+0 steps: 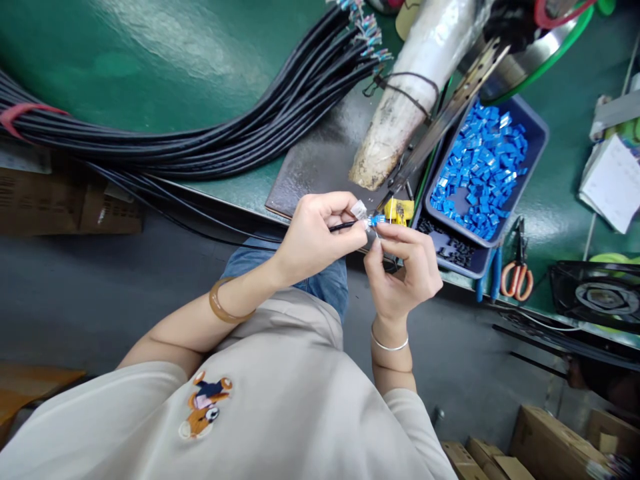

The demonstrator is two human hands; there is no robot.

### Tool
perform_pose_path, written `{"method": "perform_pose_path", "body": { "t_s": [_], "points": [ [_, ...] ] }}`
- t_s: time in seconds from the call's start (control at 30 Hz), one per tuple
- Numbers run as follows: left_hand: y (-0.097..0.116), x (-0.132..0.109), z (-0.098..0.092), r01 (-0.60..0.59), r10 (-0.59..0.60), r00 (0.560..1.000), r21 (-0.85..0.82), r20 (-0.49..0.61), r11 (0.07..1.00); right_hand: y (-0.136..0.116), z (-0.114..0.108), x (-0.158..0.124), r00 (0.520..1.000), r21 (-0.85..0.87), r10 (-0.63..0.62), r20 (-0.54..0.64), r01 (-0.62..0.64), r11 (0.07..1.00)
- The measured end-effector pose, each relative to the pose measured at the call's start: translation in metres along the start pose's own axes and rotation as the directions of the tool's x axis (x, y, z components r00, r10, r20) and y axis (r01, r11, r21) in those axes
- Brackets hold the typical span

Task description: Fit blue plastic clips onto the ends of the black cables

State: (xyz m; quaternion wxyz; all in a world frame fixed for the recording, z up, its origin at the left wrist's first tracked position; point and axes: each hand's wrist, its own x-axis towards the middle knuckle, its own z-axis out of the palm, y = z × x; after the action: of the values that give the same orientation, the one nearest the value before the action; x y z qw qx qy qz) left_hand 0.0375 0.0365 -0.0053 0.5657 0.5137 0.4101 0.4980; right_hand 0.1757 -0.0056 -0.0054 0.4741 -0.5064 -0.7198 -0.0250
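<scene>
My left hand point(315, 233) is closed round the end of a thin black cable point(343, 227), with a small clear plug point(359, 210) pinched at its fingertips. My right hand point(403, 263) is closed in a pinch on a small blue part point(376, 219) at the cable's stripped coloured wires. Both hands meet just in front of the green bench edge, above my lap. A yellow part point(400, 211) lies on the bench right behind them.
A thick bundle of black cables point(225, 137) sweeps across the green bench point(150, 60). A dark tray point(535, 137) of blue parts point(483, 170) sits right of my hands. Orange-handled scissors point(517, 273), a wrapped machine arm point(415, 87) and a black fan point(597, 297) are nearby. Cardboard boxes point(550, 443) stand on the floor.
</scene>
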Motion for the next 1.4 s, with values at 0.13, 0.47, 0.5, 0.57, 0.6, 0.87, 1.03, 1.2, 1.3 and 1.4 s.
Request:
{"method": "perform_pose_path", "body": {
  "t_s": [0.13, 0.47, 0.5, 0.57, 0.6, 0.87, 1.03, 1.2, 1.3, 1.4],
  "points": [
    [0.001, 0.0, 0.002, -0.007, 0.007, 1.0, 0.004, -0.012, 1.0, -0.001, 0.0, 0.0, 1.0, 0.009, -0.011, -0.002, 0.011, 1.0],
    [0.005, 0.001, 0.003, 0.024, -0.024, 0.999, -0.018, -0.023, 1.0, 0.0, -0.001, 0.002, 1.0, -0.005, -0.015, 0.004, 0.015, 1.0],
    [0.006, 0.001, 0.003, 0.031, -0.032, 0.999, -0.027, -0.03, 0.999, 0.0, -0.001, 0.002, 1.0, -0.003, -0.01, 0.005, 0.01, 1.0],
    [0.006, 0.002, 0.004, 0.044, -0.046, 0.998, -0.046, -0.044, 0.998, -0.001, -0.001, 0.004, 1.0, 0.001, -0.003, 0.014, 0.003, 1.0],
    [0.006, 0.003, 0.004, 0.049, -0.051, 0.997, -0.054, -0.05, 0.997, -0.001, -0.001, 0.004, 1.0, 0.001, 0.0, 0.018, 0.0, 1.0],
    [0.01, 0.003, 0.005, 0.038, -0.041, 0.998, -0.063, -0.056, 0.997, -0.003, -0.002, 0.008, 1.0, -0.001, 0.008, 0.008, -0.008, 1.0],
    [0.012, 0.004, 0.004, 0.052, -0.056, 0.997, -0.075, -0.051, 0.996, -0.006, -0.003, 0.008, 0.999, -0.004, 0.026, 0.026, -0.026, 1.0],
    [0.012, 0.003, 0.003, 0.066, -0.069, 0.997, -0.071, -0.044, 0.995, -0.007, -0.003, 0.009, 0.999, 0.016, 0.018, 0.04, -0.019, 1.0],
    [0.011, 0.003, 0.003, 0.063, -0.065, 0.997, -0.068, -0.032, 0.996, -0.007, -0.003, 0.009, 0.999, 0.02, 0.021, 0.042, -0.022, 1.0],
    [0.01, 0.003, 0.003, 0.058, -0.06, 0.998, -0.07, -0.026, 0.996, -0.005, -0.003, 0.009, 0.999, 0.015, 0.025, 0.04, -0.026, 1.0]
  ]
}}
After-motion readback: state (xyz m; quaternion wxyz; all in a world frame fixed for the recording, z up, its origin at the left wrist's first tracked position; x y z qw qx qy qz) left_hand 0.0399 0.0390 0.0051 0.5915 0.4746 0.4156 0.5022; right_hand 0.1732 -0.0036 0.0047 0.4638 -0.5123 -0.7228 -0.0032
